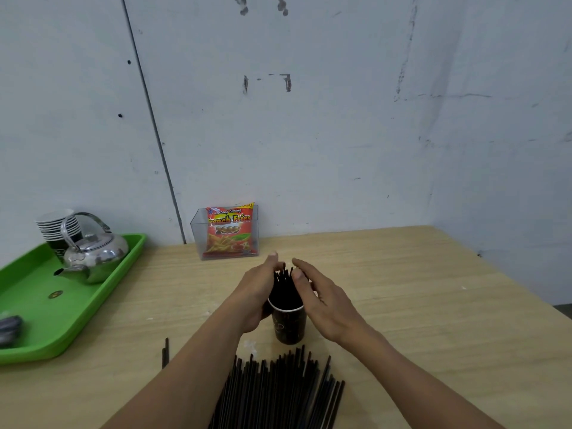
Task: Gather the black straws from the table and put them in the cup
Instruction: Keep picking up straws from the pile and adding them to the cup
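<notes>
A large pile of black straws [278,394] lies flat on the near edge of the wooden table [402,305], fanned toward the camera between the person's two forearms. A couple of stray straws [165,352] lie apart to the left of the pile.

Just beyond the pile, both hands meet around a dark paper cup [289,325] standing upright at the table's middle. The left hand [258,292] cups the left side of the cup and the bundle of straws [283,284] standing in it, fingers extended upward along the bundle. The right hand [322,301] is on the right side, fingers spread and loosely curved, thumb touching the straw tips; whether the other fingers press the bundle cannot be told. Neither hand is closed into a fist; both are partly open, steadying the upright straws from either side.

Farther back, against the pale wall, a clear plastic holder [198,239] contains a red French fries snack packet [229,230]. At the far left, a green tray [34,308] carries a shiny metal kettle [93,255] with a stack of paper cups [55,226] behind it. A dark, blurred object [9,328] sits at the tray's near left edge.
</notes>
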